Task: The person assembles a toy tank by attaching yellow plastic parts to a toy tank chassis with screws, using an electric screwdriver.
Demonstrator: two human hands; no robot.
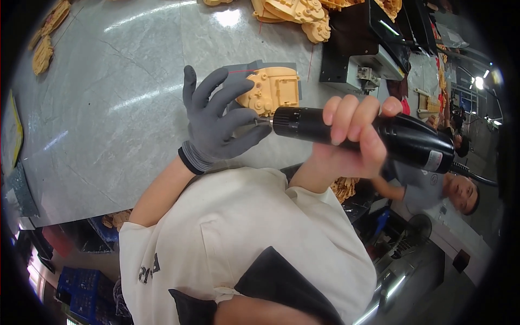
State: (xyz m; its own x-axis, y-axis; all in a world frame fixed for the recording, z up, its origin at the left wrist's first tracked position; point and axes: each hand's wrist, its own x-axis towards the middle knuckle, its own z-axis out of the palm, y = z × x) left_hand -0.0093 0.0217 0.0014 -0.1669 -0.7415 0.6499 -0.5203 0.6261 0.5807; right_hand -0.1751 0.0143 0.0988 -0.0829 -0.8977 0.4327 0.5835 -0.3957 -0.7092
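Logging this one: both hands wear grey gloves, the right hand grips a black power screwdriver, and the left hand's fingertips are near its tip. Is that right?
Not quite: the head view shows a grey glove on the left hand only; the right hand is bare. It does grip the black power screwdriver, and the left hand's fingertips are near its tip.

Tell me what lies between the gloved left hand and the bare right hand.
In the head view, the driver's black front end lies between the left hand and the right hand.
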